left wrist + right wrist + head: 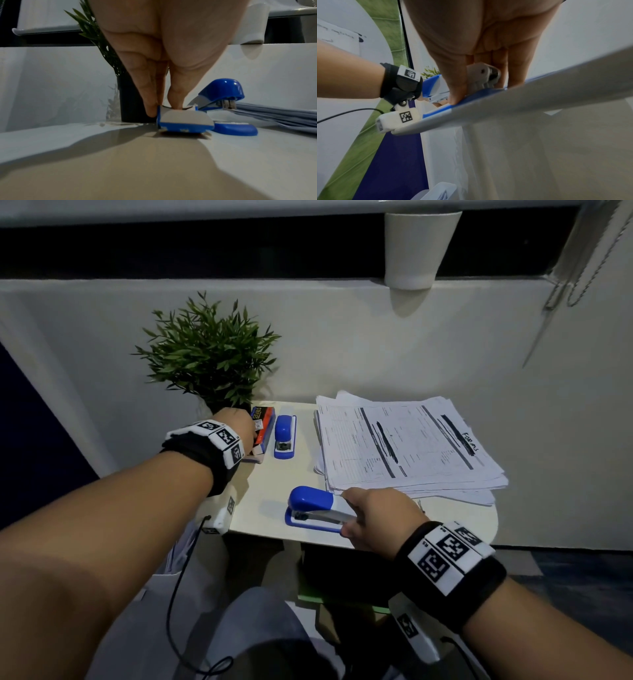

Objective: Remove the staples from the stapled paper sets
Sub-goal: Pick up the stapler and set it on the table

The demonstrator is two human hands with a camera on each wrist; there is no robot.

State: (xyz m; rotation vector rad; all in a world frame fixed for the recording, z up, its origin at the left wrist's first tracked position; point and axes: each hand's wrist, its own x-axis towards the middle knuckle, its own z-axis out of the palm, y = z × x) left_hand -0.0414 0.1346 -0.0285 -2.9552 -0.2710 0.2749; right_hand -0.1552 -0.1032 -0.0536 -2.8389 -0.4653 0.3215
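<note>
Left hand (236,424) reaches to the far left of the table (260,474), fingers curled down onto the staple box (263,429). In the left wrist view the fingertips (151,108) pinch the box (185,121) from above: one finger against its left edge, another pressed into its open top. The box sits flat on the table, touching the fingers. Just right of those fingers lies the small stapler (285,436), not touched; seen close in the left wrist view (228,102), its nose points toward the papers. Behind the left fingers stands a plant (209,354) in a dark pot (132,102).

Right hand (376,518) is at the near table edge, fingers wrapped round the rear end of the big stapler (318,510). The right wrist view shows the thumb (453,86) on the blue base (481,94) and the other fingers down the far side of the grey hinge (481,77), so the grip closes on the back of the stapler. The stapler rests on the table, blue head pointing left, away from the fingers.

Paper stack (404,446) lies just beyond the right fingers, near but not clearly touching them; neither hand holds it. The sheets are printed forms, fanned slightly, and any staples are too small to see. In the left wrist view the stack edge (278,113) is to the right of the small stapler.

A white cup (418,248) hangs on the ledge above.
</note>
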